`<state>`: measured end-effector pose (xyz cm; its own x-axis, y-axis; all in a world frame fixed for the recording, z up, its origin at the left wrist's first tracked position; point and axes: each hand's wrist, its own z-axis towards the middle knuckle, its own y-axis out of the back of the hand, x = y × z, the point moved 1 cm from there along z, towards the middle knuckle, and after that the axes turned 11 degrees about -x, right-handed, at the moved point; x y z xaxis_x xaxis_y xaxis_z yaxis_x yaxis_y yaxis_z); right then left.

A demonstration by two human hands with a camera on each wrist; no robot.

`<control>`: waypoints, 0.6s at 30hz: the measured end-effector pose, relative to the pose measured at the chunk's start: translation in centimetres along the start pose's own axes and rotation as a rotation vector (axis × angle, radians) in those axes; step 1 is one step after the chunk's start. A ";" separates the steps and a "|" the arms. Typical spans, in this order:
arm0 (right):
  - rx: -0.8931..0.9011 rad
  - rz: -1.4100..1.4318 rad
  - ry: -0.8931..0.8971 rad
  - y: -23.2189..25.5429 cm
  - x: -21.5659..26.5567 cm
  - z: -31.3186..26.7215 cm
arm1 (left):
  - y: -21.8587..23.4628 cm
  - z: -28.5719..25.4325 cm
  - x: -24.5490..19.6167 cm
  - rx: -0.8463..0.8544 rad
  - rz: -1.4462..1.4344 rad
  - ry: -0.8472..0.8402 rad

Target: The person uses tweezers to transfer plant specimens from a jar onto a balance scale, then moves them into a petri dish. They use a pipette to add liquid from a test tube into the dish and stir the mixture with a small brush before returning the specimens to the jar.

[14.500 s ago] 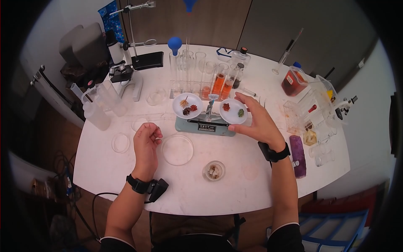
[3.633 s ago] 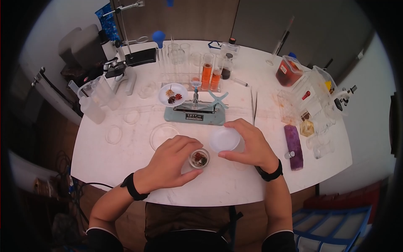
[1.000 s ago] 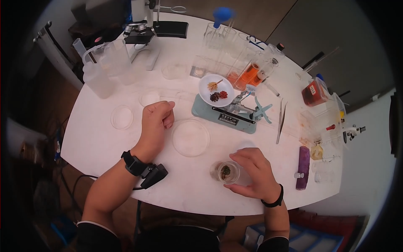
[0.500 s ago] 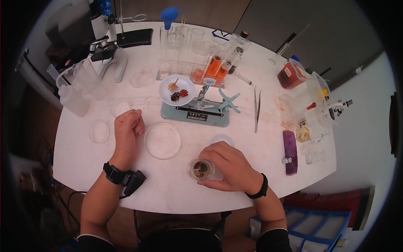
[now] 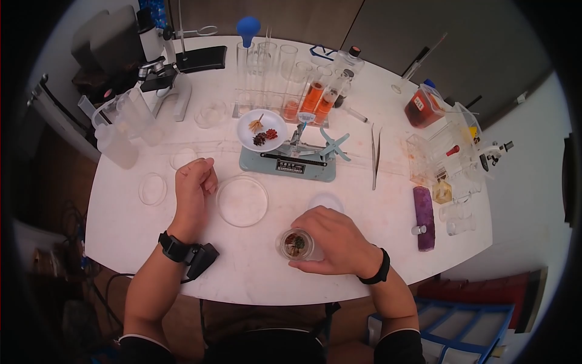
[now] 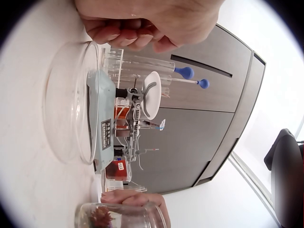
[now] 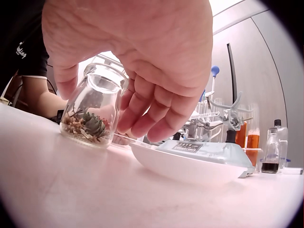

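My right hand (image 5: 336, 242) holds a small glass jar (image 7: 95, 102) near the table's front edge, thumb on one side and fingers on the other. Inside the jar lie pale stones, a green succulent (image 7: 93, 124) and reddish bits. Behind this hand a white dish (image 5: 328, 200) sits on the table, partly covered by the fingers in the head view. My left hand (image 5: 195, 189) holds nothing; its fingers curl loosely beside a large glass petri dish (image 5: 242, 202). Beyond stands a balance (image 5: 288, 170), with another white dish (image 5: 247, 134) bearing pale, dark and red plant pieces on its left.
Long tweezers (image 5: 375, 161) lie right of the balance. A rack (image 5: 239, 109) of glass tubes, some with orange liquid, stands behind. At the left are plastic bottles (image 5: 115, 145) and a microscope (image 5: 176, 91); at the right, a purple block (image 5: 424, 221) and glassware.
The right white dish left the balance and now rests on the table. Red and green plants entered the jar. My left hand let go of the jar and drew back; my right hand took hold.
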<state>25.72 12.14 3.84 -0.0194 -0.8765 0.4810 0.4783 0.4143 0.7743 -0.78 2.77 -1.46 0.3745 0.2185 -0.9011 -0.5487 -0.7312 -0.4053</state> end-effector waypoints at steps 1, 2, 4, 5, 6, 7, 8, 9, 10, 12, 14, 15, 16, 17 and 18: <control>0.004 -0.004 0.001 0.0 0.0 0.0 | 0.0 0.0 0.0 0.004 0.015 -0.004; 0.013 -0.006 0.000 -0.1 0.0 0.0 | 0.0 0.0 0.0 0.007 0.029 -0.008; 0.032 -0.009 -0.003 -0.1 0.0 -0.1 | 0.0 -0.1 0.0 0.011 0.045 -0.012; 0.034 -0.003 0.000 -0.1 0.0 -0.1 | -0.1 -0.1 0.0 0.013 0.045 -0.013; 0.035 0.002 0.003 -0.1 0.0 -0.1 | -0.1 0.0 0.0 0.015 0.046 -0.014; 0.037 0.007 0.005 -0.2 0.0 -0.2 | -0.1 0.0 0.0 0.015 0.046 -0.012; 0.039 0.007 0.003 -0.2 -0.1 -0.2 | -0.1 0.0 0.0 0.015 0.046 -0.010; 0.041 0.007 0.001 -0.3 -0.1 -0.2 | -0.1 0.0 0.0 0.015 0.047 -0.008; 0.043 0.007 -0.001 -0.3 -0.1 -0.3 | 0.0 0.0 0.0 0.015 0.048 -0.009; 0.044 0.008 0.001 -0.3 -0.1 -0.3 | 0.0 0.0 0.0 0.016 0.050 -0.011; 0.063 0.004 -0.015 -0.3 0.0 -0.4 | 0.0 0.1 0.2 0.026 0.069 -0.008; 0.082 0.003 -0.027 -0.4 0.0 -0.4 | 0.1 0.1 0.1 0.023 0.079 -0.011; 0.100 0.002 -0.038 -0.5 0.1 -0.3 | 0.2 0.1 -0.1 0.020 0.075 -0.009; 0.074 0.001 -0.007 -0.5 0.1 -0.1 | 0.2 0.0 -0.1 0.020 0.071 -0.006; 0.048 -0.001 0.019 -0.5 0.2 -0.1 | 0.1 0.0 0.0 0.023 0.066 0.002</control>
<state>25.59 11.74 3.51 -0.0028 -0.8815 0.4722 0.4358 0.4239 0.7939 -0.82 2.68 -1.45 0.3384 0.1695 -0.9256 -0.5887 -0.7292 -0.3488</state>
